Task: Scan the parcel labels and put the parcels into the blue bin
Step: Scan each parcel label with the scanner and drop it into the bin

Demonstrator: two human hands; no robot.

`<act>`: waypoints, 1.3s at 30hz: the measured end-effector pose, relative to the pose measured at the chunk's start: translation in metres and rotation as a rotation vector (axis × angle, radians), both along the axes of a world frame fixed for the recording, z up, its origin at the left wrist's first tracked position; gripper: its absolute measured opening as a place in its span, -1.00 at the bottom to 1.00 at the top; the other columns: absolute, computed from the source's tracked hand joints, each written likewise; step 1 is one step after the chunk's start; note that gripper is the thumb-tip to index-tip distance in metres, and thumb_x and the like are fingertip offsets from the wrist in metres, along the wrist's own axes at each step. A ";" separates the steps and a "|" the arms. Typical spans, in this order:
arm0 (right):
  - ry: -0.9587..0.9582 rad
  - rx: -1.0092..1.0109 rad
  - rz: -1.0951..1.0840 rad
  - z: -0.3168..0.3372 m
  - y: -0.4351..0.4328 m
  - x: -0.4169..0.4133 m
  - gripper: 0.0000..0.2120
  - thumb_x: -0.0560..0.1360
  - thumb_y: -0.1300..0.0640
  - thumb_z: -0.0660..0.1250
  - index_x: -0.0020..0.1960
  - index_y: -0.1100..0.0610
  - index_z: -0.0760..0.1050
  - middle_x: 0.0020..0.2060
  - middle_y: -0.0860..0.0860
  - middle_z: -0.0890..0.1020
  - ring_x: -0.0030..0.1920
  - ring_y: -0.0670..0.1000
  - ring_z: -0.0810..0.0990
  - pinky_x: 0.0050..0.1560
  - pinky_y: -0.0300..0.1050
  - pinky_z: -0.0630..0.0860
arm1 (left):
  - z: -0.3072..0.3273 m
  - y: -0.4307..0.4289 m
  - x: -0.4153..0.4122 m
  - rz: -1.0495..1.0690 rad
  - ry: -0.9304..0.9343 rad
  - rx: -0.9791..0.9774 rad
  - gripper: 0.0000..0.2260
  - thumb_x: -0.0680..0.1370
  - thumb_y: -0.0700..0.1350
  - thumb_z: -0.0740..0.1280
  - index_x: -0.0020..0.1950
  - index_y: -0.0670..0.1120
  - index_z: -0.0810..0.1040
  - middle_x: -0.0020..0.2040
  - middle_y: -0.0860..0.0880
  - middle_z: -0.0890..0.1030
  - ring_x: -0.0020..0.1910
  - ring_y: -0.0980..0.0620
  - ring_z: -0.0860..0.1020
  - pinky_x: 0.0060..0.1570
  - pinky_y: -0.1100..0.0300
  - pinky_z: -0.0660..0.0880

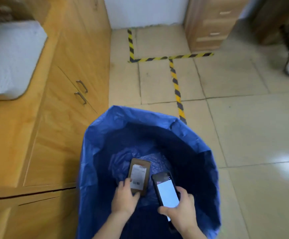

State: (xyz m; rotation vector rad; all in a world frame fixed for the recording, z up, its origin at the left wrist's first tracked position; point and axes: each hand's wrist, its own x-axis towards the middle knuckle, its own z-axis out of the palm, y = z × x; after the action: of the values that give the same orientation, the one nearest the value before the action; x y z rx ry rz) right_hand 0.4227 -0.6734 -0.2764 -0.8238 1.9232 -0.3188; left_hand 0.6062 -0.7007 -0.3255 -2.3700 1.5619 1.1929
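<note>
Blurred parcel label (137, 176) unreadable, blue bin (95, 144) near rim cut off

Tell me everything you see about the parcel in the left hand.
The parcel is a small, flat brown box, cardboard by its look, with a white printed label covering most of its upper face. It is held tilted, label up, over the open blue bin. The left hand grips its near end. A phone is close beside it.
</note>
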 end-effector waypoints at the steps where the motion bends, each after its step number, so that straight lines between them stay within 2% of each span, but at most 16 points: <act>1: 0.000 -0.022 -0.003 0.021 0.007 -0.006 -0.15 0.06 0.10 0.55 0.33 0.03 0.36 0.10 0.01 0.35 0.10 0.01 0.44 0.15 -0.04 0.47 | 0.022 0.004 -0.005 -0.023 0.012 -0.042 -0.58 0.51 0.02 0.37 0.34 0.05 0.37 0.22 -0.01 0.44 0.23 -0.03 0.45 0.13 0.04 0.48; 6: 0.020 -0.183 -0.053 0.118 0.059 -0.055 -0.08 -0.02 0.01 0.47 0.34 0.00 0.34 0.13 -0.02 0.37 0.13 0.01 0.46 0.15 -0.05 0.48 | 0.127 0.034 -0.038 -0.160 0.077 -0.207 -0.66 0.54 0.00 0.34 0.29 0.08 0.40 0.19 0.09 0.47 0.21 0.08 0.46 0.11 0.10 0.48; 8: 0.029 -0.241 -0.113 0.156 0.090 -0.083 -0.13 -0.01 0.01 0.46 0.30 -0.02 0.35 0.08 -0.09 0.38 0.04 -0.07 0.48 -0.03 -0.12 0.51 | 0.167 0.051 -0.060 -0.236 0.095 -0.263 -0.69 0.54 -0.04 0.33 0.27 0.06 0.40 0.17 0.09 0.48 0.18 0.06 0.47 0.08 0.10 0.46; 10: 0.058 -0.296 -0.172 0.191 0.127 -0.114 -0.19 0.05 0.06 0.48 0.28 -0.03 0.35 -0.01 -0.17 0.34 -0.07 -0.21 0.46 -0.28 -0.33 0.42 | 0.204 0.070 -0.086 -0.294 0.128 -0.323 -0.70 0.55 -0.08 0.32 0.27 0.03 0.42 0.13 0.07 0.48 0.13 0.06 0.48 0.03 0.14 0.43; 11: 0.086 -0.324 -0.190 0.209 0.145 -0.131 -0.21 0.09 0.09 0.50 0.29 -0.03 0.34 -0.02 -0.18 0.32 -0.10 -0.23 0.45 -0.33 -0.36 0.38 | 0.223 0.081 -0.102 -0.323 0.148 -0.359 -0.70 0.55 -0.09 0.32 0.27 0.01 0.43 0.10 0.06 0.49 0.11 0.07 0.49 0.04 0.16 0.43; 12: 0.117 -0.350 -0.207 0.226 0.165 -0.149 -0.22 0.11 0.12 0.51 0.30 -0.01 0.34 -0.01 -0.16 0.32 -0.10 -0.21 0.44 -0.31 -0.36 0.37 | 0.240 0.092 -0.119 -0.354 0.164 -0.391 -0.71 0.55 -0.08 0.33 0.27 0.00 0.44 0.07 0.06 0.50 0.09 0.07 0.50 0.06 0.15 0.44; 15: 0.198 -0.388 -0.286 0.270 0.231 -0.205 -0.19 0.13 0.13 0.54 0.33 0.02 0.32 0.05 -0.09 0.32 0.02 -0.06 0.43 -0.10 -0.16 0.45 | 0.284 0.132 -0.176 -0.463 0.215 -0.457 -0.74 0.55 -0.09 0.34 0.24 0.01 0.46 0.05 0.06 0.54 0.06 0.07 0.53 0.06 0.08 0.49; 18: 0.275 -0.429 -0.391 0.307 0.307 -0.260 -0.19 0.14 0.10 0.54 0.33 0.01 0.30 0.06 -0.08 0.31 0.03 -0.03 0.44 -0.16 -0.13 0.51 | 0.315 0.178 -0.243 -0.581 0.303 -0.521 -0.75 0.54 -0.12 0.36 0.21 -0.02 0.50 0.01 0.08 0.57 0.01 0.10 0.54 0.01 0.14 0.49; 20: 0.351 -0.440 -0.446 0.326 0.363 -0.292 -0.19 0.15 0.07 0.55 0.33 0.00 0.30 0.06 -0.07 0.32 0.04 -0.03 0.43 -0.13 -0.11 0.52 | 0.329 0.214 -0.291 -0.681 0.346 -0.524 -0.74 0.54 -0.13 0.36 0.23 -0.05 0.50 0.00 0.05 0.58 -0.01 0.06 0.55 0.04 0.14 0.48; 23: 0.467 -0.434 -0.545 0.346 0.447 -0.329 -0.19 0.14 -0.02 0.56 0.32 -0.01 0.32 0.10 -0.07 0.36 0.11 -0.05 0.41 0.06 -0.07 0.51 | 0.339 0.274 -0.356 -0.856 0.432 -0.484 -0.76 0.52 -0.16 0.39 0.18 -0.07 0.53 -0.05 0.04 0.58 0.00 0.03 0.56 0.10 0.11 0.49; 26: 0.496 -0.409 -0.705 0.352 0.524 -0.355 -0.19 0.10 -0.04 0.53 0.31 -0.04 0.32 0.11 -0.08 0.35 0.12 -0.06 0.43 0.10 -0.06 0.52 | 0.342 0.328 -0.412 -1.028 0.506 -0.398 -0.68 0.47 -0.16 0.44 0.20 0.00 0.53 -0.07 0.12 0.56 -0.04 0.16 0.54 0.09 0.26 0.46; 28: 0.523 -0.357 -0.789 0.350 0.568 -0.368 -0.15 0.10 -0.02 0.53 0.34 -0.05 0.28 0.14 -0.08 0.34 0.13 -0.08 0.42 0.10 -0.09 0.52 | 0.337 0.357 -0.446 -1.151 0.539 -0.407 -0.66 0.41 -0.19 0.50 0.17 -0.07 0.57 -0.13 0.10 0.56 -0.10 0.14 0.54 -0.02 0.43 0.38; 30: 0.557 -0.274 -0.879 0.346 0.606 -0.376 -0.11 0.09 -0.06 0.57 0.34 -0.07 0.24 0.20 -0.09 0.34 0.18 -0.10 0.40 0.12 -0.12 0.53 | 0.332 0.383 -0.477 -1.243 0.551 -0.383 -0.64 0.38 -0.20 0.52 0.15 -0.12 0.58 -0.16 0.07 0.55 -0.13 0.11 0.53 -0.11 0.51 0.33; 33: 0.576 -0.152 -1.005 0.337 0.651 -0.380 -0.05 0.06 -0.11 0.57 0.36 -0.10 0.20 0.22 -0.08 0.33 0.19 -0.09 0.39 0.14 -0.12 0.52 | 0.329 0.417 -0.513 -1.351 0.523 -0.315 -0.61 0.40 -0.07 0.50 0.19 0.00 0.51 -0.03 0.04 0.55 -0.01 0.09 0.54 -0.08 0.38 0.35; 39: 0.588 -0.070 -1.063 0.318 0.683 -0.384 -0.03 -0.03 -0.22 0.56 0.29 -0.17 0.19 0.16 -0.16 0.32 0.11 -0.09 0.36 0.11 -0.09 0.56 | 0.312 0.446 -0.563 -1.371 0.392 -0.306 -0.48 0.43 0.05 0.44 0.35 0.02 0.41 0.25 -0.07 0.37 0.28 -0.08 0.37 0.28 0.12 0.35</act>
State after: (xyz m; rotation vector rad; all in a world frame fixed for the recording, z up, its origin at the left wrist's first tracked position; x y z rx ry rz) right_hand 0.0389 0.0092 0.0419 0.1902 2.7979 -0.8392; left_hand 0.0432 -0.2546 -0.0135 -0.5752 2.7717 1.0128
